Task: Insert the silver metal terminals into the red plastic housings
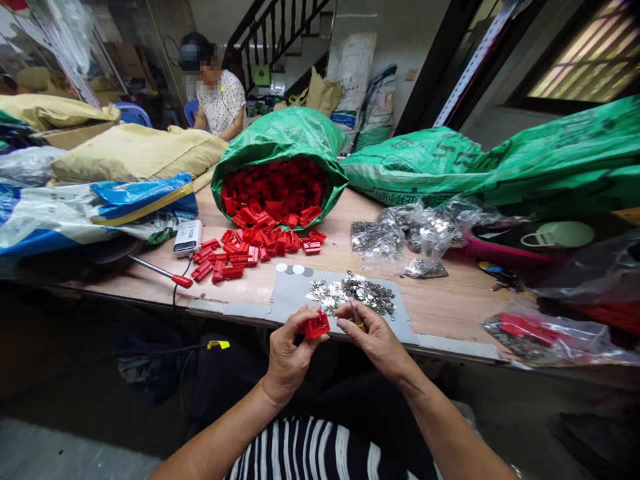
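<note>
Just over the table's front edge, my left hand (295, 350) is closed on a red plastic housing (317, 325), its open side facing up and toward me. Close to its right, my right hand (374, 340) pinches a thin dark tool with a yellow part (360, 325); the fingers hide most of it. A small gap separates the right fingertips from the housing. Beyond both hands, a pile of small shiny metal pieces (353, 292) is spread on a grey mat (290, 293). Loose red housings (260, 241) lie farther back, spilling from a green sack (295, 130).
Bags of metal pieces (425, 230) lie right of the sack. A white power bank (188, 238) and a red-handled rod (165, 272) are at left. Pliers (500, 275) lie near a clear bag (555, 333) at right. Another person (220, 100) sits across the table.
</note>
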